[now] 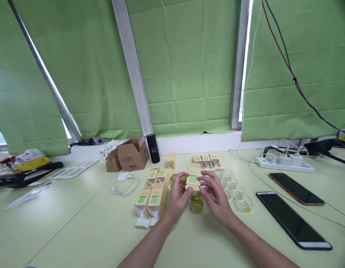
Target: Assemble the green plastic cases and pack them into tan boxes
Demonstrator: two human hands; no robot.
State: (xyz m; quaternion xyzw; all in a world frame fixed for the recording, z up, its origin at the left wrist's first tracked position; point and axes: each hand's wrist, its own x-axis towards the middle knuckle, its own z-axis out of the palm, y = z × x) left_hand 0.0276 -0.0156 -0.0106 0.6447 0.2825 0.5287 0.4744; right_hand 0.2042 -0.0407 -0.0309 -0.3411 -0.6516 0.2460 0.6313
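My left hand point(178, 196) and my right hand point(217, 195) both grip a small tan box with a green label point(193, 179), held just above the table. Their fingers curl round its sides. Directly under the box stands a small clear jar with green and yellow contents point(196, 203). To the left lie several open tan boxes point(151, 197) with flaps out. Three more tan boxes point(206, 161) stand in a row behind. Several clear containers point(239, 197) sit to the right of my right hand.
A brown cardboard carton point(130, 153) and a black cylinder point(153, 148) stand at the back. A white cable point(124, 184) lies left. Two phones point(294, 219) point(297, 189) lie at right, beside a power strip point(284, 163). Green blinds cover the window.
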